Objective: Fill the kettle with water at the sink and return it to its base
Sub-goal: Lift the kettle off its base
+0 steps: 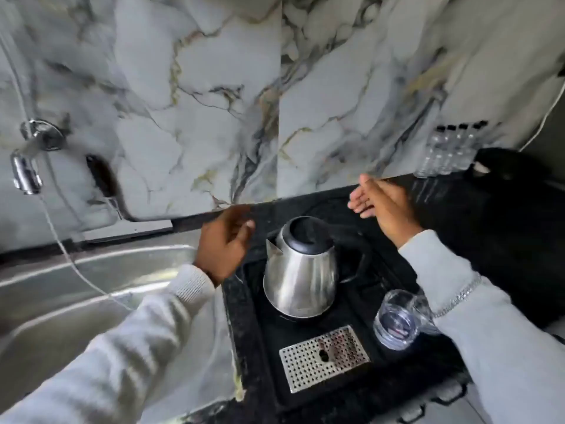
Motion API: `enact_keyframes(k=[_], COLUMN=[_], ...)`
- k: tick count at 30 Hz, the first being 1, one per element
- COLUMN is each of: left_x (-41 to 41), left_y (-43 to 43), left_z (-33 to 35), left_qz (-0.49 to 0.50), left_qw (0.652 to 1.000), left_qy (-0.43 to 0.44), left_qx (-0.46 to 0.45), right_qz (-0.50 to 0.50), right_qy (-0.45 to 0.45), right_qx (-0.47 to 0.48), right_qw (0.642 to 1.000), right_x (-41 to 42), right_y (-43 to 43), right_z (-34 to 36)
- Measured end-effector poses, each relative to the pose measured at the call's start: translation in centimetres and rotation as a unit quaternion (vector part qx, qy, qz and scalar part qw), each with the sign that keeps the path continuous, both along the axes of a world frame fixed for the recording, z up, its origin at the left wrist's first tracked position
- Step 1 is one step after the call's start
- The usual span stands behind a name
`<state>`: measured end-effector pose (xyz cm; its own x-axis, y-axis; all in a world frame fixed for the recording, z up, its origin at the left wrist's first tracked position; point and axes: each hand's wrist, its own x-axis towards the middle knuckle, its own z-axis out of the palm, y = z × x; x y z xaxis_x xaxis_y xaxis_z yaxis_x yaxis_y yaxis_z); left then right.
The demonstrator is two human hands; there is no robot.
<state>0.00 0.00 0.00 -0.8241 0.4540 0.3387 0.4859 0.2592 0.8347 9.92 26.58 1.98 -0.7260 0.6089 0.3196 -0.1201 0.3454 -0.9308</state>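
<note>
A steel kettle (301, 276) with a black lid and black handle stands upright on its black base (301, 317), on a black tray (336, 390) right of the sink. My left hand (224, 244) hovers just left of the kettle's spout, fingers loosely curled, holding nothing. My right hand (380, 205) is raised behind and to the right of the kettle's handle, fingers spread, not touching it. The steel sink (91, 301) lies at the left, with a chrome tap (26, 172) on the marble wall above it.
A clear glass (396, 321) lies tilted on the tray, right of the kettle and against my right sleeve. A perforated metal drip grate (324, 358) sits in the tray's front. Several clear bottles (448, 153) stand at the back right. A thin hose (65, 252) hangs over the sink.
</note>
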Motion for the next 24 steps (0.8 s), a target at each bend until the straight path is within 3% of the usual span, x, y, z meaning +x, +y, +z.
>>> enact_keyframes(k=[3, 5, 8, 14, 18, 24], left_x=[1.6, 3.0, 4.3, 5.7, 5.0, 4.0], left_y=[0.9, 1.4, 2.5, 3.3, 2.3, -0.8], left_z=[-3.1, -4.9, -6.2, -6.0, -3.2, 1.1], left_qz=[0.013, -0.002, -0.014, 0.035, 0.054, 0.135], left_qw=[1.000, 0.997, 0.991, 0.983, 0.991, 0.979], left_qy=[-0.028, -0.070, -0.112, -0.138, -0.073, 0.146], left_qx=[-0.002, 0.019, 0.066, 0.117, 0.099, 0.054], right_qz=[0.060, 0.131, 0.165, 0.151, 0.116, 0.117], right_qy=[-0.147, -0.178, -0.148, -0.074, -0.027, 0.025], right_qx=[-0.181, -0.252, -0.307, -0.324, -0.337, -0.291], right_qw=[0.971, 0.942, 0.926, 0.931, 0.934, 0.949], right_x=[0.9, 0.9, 0.5, 0.5, 0.1, -2.9], right_y=[1.3, 1.3, 1.0, 0.0, -1.1, -7.2], right_z=[-3.2, -5.7, -7.6, -8.2, -6.8, -3.2])
